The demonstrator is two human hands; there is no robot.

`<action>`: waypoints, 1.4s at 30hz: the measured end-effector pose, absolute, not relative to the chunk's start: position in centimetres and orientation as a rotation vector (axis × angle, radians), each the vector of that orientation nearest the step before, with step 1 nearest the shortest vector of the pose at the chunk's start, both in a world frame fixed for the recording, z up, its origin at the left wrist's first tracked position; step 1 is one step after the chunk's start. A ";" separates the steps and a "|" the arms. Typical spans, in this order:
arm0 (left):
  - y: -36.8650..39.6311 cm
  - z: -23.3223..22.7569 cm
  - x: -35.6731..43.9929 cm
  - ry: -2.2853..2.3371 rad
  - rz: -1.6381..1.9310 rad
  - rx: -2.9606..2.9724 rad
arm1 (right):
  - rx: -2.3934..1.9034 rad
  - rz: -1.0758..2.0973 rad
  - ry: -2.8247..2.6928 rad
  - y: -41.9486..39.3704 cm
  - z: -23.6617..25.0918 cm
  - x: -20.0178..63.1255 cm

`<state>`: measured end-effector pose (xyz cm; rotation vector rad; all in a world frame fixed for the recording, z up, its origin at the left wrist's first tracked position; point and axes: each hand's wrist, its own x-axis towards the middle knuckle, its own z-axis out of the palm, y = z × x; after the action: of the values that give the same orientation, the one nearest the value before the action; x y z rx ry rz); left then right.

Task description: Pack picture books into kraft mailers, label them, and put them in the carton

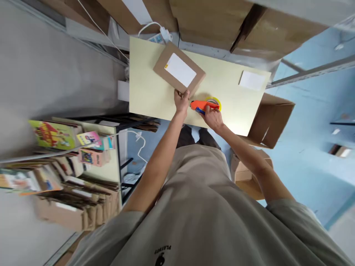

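A closed brown cardboard box [160, 67] lies at an angle on the pale yellow tabletop [144, 92]. On its upper face is a white label [181, 70] with a small yellow mark at one corner. My left hand [182, 101] grips the box's near edge, thumb on top. In my right hand [213, 117] is an orange tape dispenser [200, 105] with a blue part and a roll of yellow-rimmed tape [216, 100]. The dispenser's front end points at the box's near corner, close beside my left hand. Whether tape touches the box I cannot tell.
A white paper [252, 80] lies at the table's right. Large cartons [208, 26] and a power strip [156, 38] stand behind it. An open carton [273, 120] is off the right edge. Shelves with books [55, 136] and flat cardboard mailers [80, 207] are at left.
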<state>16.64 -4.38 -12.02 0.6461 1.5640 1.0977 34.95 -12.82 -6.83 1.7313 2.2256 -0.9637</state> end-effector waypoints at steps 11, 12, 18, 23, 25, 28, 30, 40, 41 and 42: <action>-7.0 -12.6 16.1 1.552 0.888 0.782 | 1.817 -1.047 2.036 -17.6 -5.7 30.8; -6.8 -12.7 16.2 1.560 0.884 0.784 | 1.816 -1.046 2.035 -17.7 -5.7 31.0; -7.2 -12.3 16.3 1.640 0.912 0.764 | 1.810 -0.997 2.059 -19.9 -5.4 32.7; -7.4 -12.3 16.0 1.658 0.898 0.820 | 1.939 -0.964 1.904 -24.3 -5.3 39.0; -7.2 -12.6 15.5 1.652 0.874 0.858 | 2.035 -0.897 1.838 -24.6 -5.7 42.6; -6.7 -13.0 14.8 1.621 0.832 0.909 | 2.112 -0.841 1.884 -21.8 -6.9 46.5; -6.4 -13.0 14.4 1.598 0.805 0.917 | 2.131 -0.824 1.953 -18.1 -7.9 47.3; -5.4 -11.4 13.5 1.593 0.656 0.950 | 1.955 -0.651 2.113 -8.4 -9.4 44.0; -5.3 -11.2 13.4 1.588 0.644 0.964 | 1.943 -0.650 2.106 -8.5 -9.5 43.9; -5.2 -11.0 13.2 1.582 0.632 0.977 | 1.932 -0.649 2.104 -8.7 -9.5 44.0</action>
<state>13.22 -5.16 -11.00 0.9769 1.5825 0.6325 43.96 -8.67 -9.50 1.9324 2.1041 -0.6489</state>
